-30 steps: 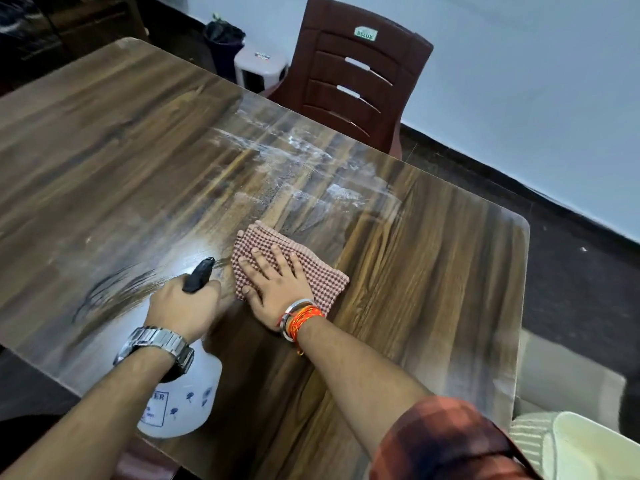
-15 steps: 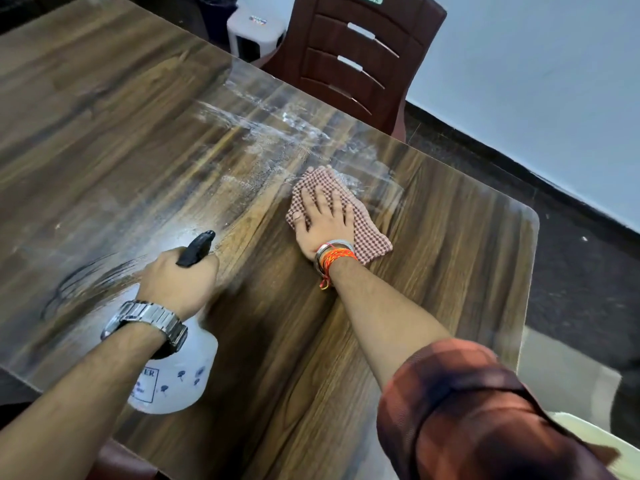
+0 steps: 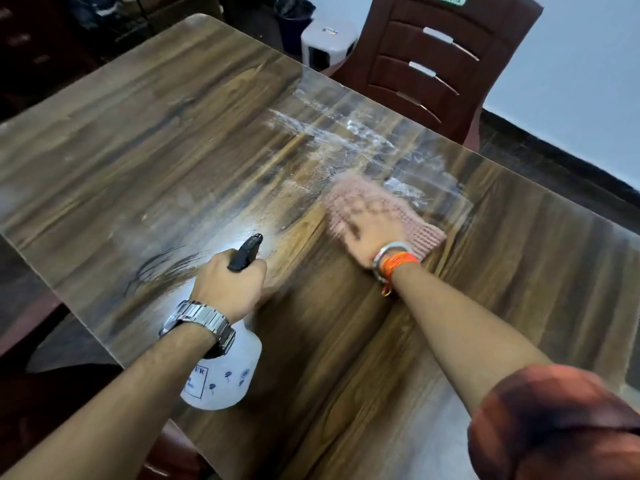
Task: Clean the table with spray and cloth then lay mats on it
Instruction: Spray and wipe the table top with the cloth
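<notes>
Two hands work a wood-grain table [image 3: 138,140]: the left hand [image 3: 225,284] curls round a white spray bottle [image 3: 227,382] near the front edge; the right hand [image 3: 369,235], blurred, presses flat on a checked cloth [image 3: 424,235] mid-table. Spray streaks [image 3: 349,133] beyond it could dry into smears if missed.

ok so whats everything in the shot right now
table: one, brown wood grain, fills the view
wet streaks: whitish patch, far middle of the table
cloth: one, pink checked, table middle
spray bottle: one, white with black nozzle, near edge
chair: one, dark brown, beyond the far edge
plastic stool: one, white, left of the chair
bin: one, dark, behind the stool
left hand: grips the spray bottle, silver watch
right hand: flat on the cloth, orange wrist thread
</notes>
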`<state>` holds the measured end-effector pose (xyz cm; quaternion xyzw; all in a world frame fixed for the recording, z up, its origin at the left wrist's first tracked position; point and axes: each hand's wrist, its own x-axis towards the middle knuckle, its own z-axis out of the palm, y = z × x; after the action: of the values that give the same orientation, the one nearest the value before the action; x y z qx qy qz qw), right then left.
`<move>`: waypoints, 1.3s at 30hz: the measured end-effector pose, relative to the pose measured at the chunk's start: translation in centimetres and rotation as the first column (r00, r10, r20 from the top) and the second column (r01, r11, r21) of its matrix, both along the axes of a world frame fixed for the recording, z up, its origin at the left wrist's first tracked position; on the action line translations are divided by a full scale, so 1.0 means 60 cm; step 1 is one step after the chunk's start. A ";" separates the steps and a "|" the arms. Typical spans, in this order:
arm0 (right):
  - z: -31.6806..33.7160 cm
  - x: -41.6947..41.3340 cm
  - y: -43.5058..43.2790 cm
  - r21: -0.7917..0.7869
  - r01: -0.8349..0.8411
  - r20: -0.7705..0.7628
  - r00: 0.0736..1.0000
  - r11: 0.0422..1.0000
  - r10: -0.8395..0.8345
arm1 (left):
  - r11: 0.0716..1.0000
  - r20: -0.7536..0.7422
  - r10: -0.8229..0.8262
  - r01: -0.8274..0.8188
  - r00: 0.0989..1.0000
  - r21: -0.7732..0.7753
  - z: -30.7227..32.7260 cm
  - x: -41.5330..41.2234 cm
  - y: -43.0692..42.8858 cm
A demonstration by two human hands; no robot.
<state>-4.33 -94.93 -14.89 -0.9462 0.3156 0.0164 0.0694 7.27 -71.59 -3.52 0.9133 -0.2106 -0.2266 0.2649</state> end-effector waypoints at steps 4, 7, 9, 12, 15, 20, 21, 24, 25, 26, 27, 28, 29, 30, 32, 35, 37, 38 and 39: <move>0.000 0.027 -0.004 0.078 0.421 -0.008 0.907 0.904 -0.422 | 0.999 -0.024 0.038 -0.039 0.999 -0.007 0.002 0.010 0.029; 0.003 0.074 0.061 0.066 0.298 0.009 0.954 0.952 -0.299 | 0.997 -0.020 0.057 -0.056 0.998 0.044 0.001 0.024 0.053; 0.005 0.102 0.116 0.057 0.165 0.001 0.986 0.985 -0.165 | 0.993 -0.035 0.055 -0.051 0.998 0.110 0.001 0.032 0.072; 0.007 0.146 0.198 0.076 0.106 -0.004 0.994 0.991 -0.106 | 0.990 -0.052 0.070 -0.063 0.996 0.130 0.007 0.044 0.105; 0.014 0.205 0.289 0.112 -0.128 -0.009 0.992 0.985 0.130 | 0.982 -0.016 0.096 -0.092 0.995 0.162 0.017 0.065 0.141; 0.025 0.269 0.414 0.113 -0.744 -0.045 0.658 0.659 0.751 | 0.972 0.019 0.171 -0.171 0.985 0.161 0.033 0.114 0.201; 0.024 0.277 0.404 0.111 -0.785 -0.024 0.611 0.609 0.792 | 0.972 0.034 0.168 -0.171 0.985 0.161 0.033 0.121 0.210; 0.009 0.310 0.337 0.029 -0.712 -0.005 0.702 0.702 0.712 | 0.968 0.035 0.219 -0.221 0.975 0.116 0.025 0.136 0.232; 0.003 0.324 0.314 0.028 -0.581 -0.011 0.813 0.813 0.582 | 0.967 0.029 0.230 -0.232 0.973 0.106 0.021 0.140 0.237; -0.001 0.336 0.299 0.053 -0.399 -0.004 0.917 0.916 0.399 | 0.966 0.025 0.233 -0.234 0.972 0.105 0.019 0.143 0.241; -0.001 0.348 0.295 0.090 -0.204 0.014 0.979 0.975 0.203 | 0.967 0.019 0.232 -0.233 0.972 0.104 0.015 0.147 0.244; 0.001 0.359 0.302 0.104 -0.042 0.036 0.999 0.994 0.039 | 0.967 0.012 0.234 -0.234 0.972 0.101 0.013 0.150 0.245; 0.004 0.370 0.318 0.109 0.036 0.059 0.997 0.993 -0.042 | 0.966 0.009 0.243 -0.242 0.970 0.094 0.012 0.153 0.245; 0.007 0.383 0.337 0.117 0.022 0.085 0.996 0.993 -0.032 | 0.963 0.007 0.257 -0.256 0.966 0.084 0.012 0.158 0.243; 0.012 0.398 0.379 0.128 -0.257 0.090 0.965 0.958 0.247 | 0.959 -0.001 0.277 -0.276 0.961 0.059 0.013 0.167 0.238; 0.018 0.394 0.404 0.125 -0.720 -0.026 0.685 0.683 0.728 | 0.977 0.014 0.207 -0.208 0.978 0.046 0.012 0.181 0.224; 0.012 0.389 0.369 0.104 -0.743 -0.036 0.662 0.661 0.749 | 0.987 0.018 0.158 -0.158 0.987 0.032 0.006 0.190 0.209; 0.011 0.383 0.341 0.097 -0.682 -0.016 0.727 0.725 0.686 | 0.988 0.012 0.151 -0.152 0.988 0.029 0.003 0.194 0.201; 0.008 0.376 0.307 0.089 -0.590 0.006 0.806 0.802 0.592 | 0.988 0.007 0.152 -0.152 0.988 0.028 0.000 0.196 0.194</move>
<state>18.25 -76.51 -14.44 -0.9932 0.0050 0.0613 0.0984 19.03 -59.95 -3.52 0.9309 -0.1378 -0.2063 0.2679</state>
